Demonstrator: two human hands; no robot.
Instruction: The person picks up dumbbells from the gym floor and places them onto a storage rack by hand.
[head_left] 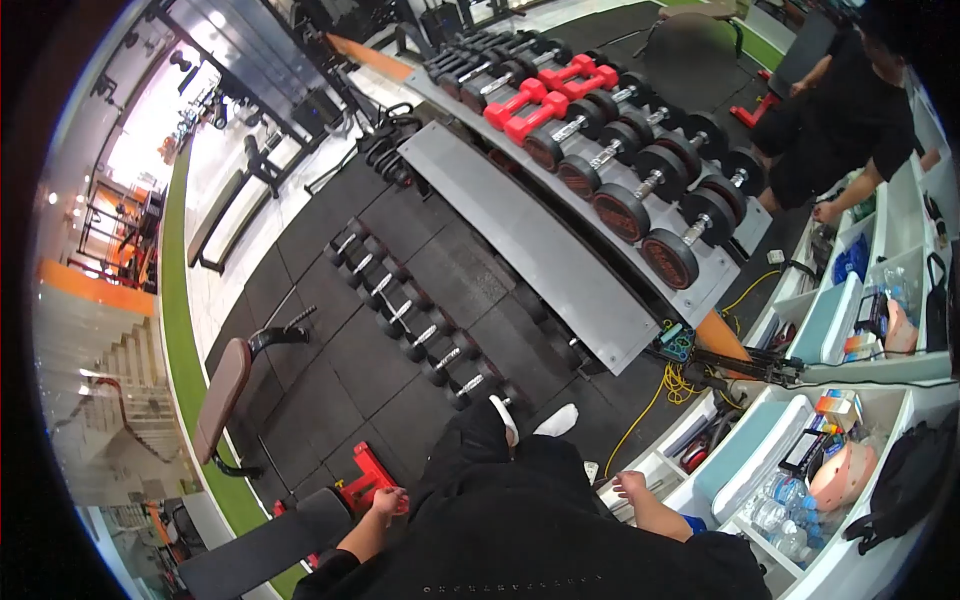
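Head view of a gym floor, looking down past the person's dark-clothed body. The left hand is curled closed around the grip of a red dumbbell that lies low beside the person, its hexagonal head showing just beyond the knuckles and next to the dark padded end of a bench. The right hand hangs loose and holds nothing; its fingers seem partly curled, though at this size it is hard to tell how far, and it sits just short of the white storage shelf with its bottles and small boxes. Farther out from both hands, a row of black dumbbells lies on the rubber floor, and beyond them the angled dumbbell rack carries black pairs and two more red dumbbells. A second person in black stands at the far end of the shelf, well apart. Judged from this pose, the step in hand is taking hold of the red weight; the next move calls for a firm, centred grip on the handle and a lift that keeps the head from striking the bench.
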